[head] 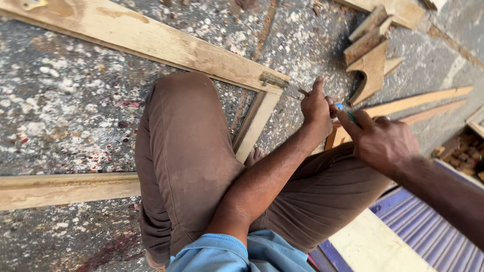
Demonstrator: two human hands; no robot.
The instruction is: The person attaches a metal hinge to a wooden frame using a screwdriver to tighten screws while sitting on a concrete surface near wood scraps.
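While the person is crouching over the speckled concrete floor [75,106], the left hand [316,108] is closing its fingers around a thin stick-like piece [304,92], maybe a pencil or a small tool, whose dark tip is coming out on the far side of the hand. I cannot tell exactly what this piece is. The right hand [379,138] is meeting it just beside the thumb; its fingers are pinching a small tool with a blue-green handle [345,112], and only a little part of this handle is showing between the two hands. Both hands are almost touching each other.

Directly under the hands, the knees in brown trousers [186,151] are bending, and a blue shirt [227,254] is showing at the near edge of the view. Just beyond the left hand, a wooden frame [151,40] is lying flat on the floor, with a metal hinge [273,80] at its corner, very near to the fingertips. One rail of the frame is going down under the leg, and another long rail [60,189] is lying on the near side of the left arm.

Beyond the right hand, some cut wooden offcuts [370,55] are lying in a small heap, and two thin wooden strips [418,103] are stretching away to the outer side. Below the right forearm, a purple ribbed sheet [428,231] and a pale board [373,247] are lying, and a box with small pieces [466,151] is standing further out.
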